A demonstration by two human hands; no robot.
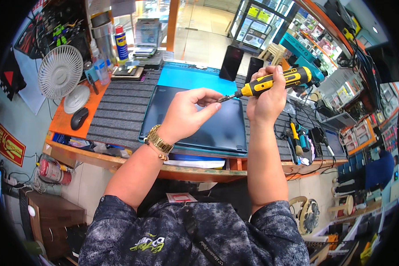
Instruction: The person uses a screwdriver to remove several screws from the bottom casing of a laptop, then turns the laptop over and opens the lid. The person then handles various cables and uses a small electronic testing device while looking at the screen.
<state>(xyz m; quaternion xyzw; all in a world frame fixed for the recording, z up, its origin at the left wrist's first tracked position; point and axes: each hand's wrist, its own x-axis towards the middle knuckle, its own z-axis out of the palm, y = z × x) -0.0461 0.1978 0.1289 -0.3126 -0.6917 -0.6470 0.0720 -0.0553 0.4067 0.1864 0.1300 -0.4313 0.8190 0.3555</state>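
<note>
My right hand (267, 98) is wrapped round a yellow and black power screwdriver (292, 78), held nearly level with its nose pointing left. At that nose, the thumb and fingers of my left hand (188, 111) pinch the metal screwdriver bit (226, 98). Both hands are raised over a dark blue laptop (199, 126) lying flat, its smooth cover with small rubber feet facing up. Behind it, a bright blue panel (181, 76) shows partly from under its far edge. A grey ribbed mat (115, 111) lies beneath them.
On the left stand a white fan (60, 72), a black mouse (79, 119) and a spray can (121, 43). Two dark phones, one a black phone (231, 63), stand behind the laptop. At right lie a yellow-handled brush (295, 135), several tools and cables. An open drawer (195, 164) sits below.
</note>
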